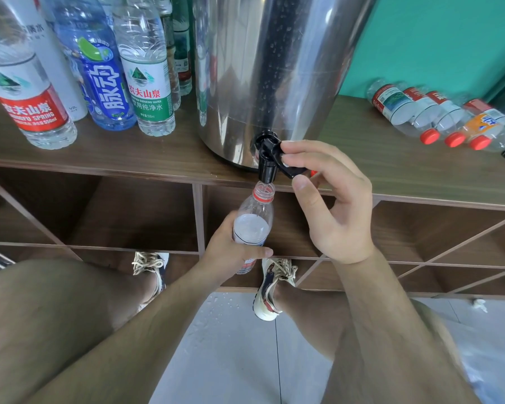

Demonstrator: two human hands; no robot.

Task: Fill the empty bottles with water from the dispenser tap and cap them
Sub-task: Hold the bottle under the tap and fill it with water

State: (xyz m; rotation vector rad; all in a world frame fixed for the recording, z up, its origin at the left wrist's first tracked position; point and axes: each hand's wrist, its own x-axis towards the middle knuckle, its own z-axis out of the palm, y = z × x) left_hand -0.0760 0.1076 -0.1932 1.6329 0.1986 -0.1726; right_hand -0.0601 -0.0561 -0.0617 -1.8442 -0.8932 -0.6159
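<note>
Below the dispenser tap (pixel 266 167), mid-fill: gripping the bottle (pixel 252 217) in the left hand (pixel 231 253), pinching the lever (pixel 290 170) with the right hand (pixel 333 211); next, probably releasing the lever, then capping.

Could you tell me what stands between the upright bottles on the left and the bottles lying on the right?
The steel dispenser stands there, its black tap pinched by the right hand; the head view shows it.

Bottle (pixel 252 220) under tap (pixel 270 158); dispenser (pixel 274 68) on shelf (pixel 129 153)
</note>
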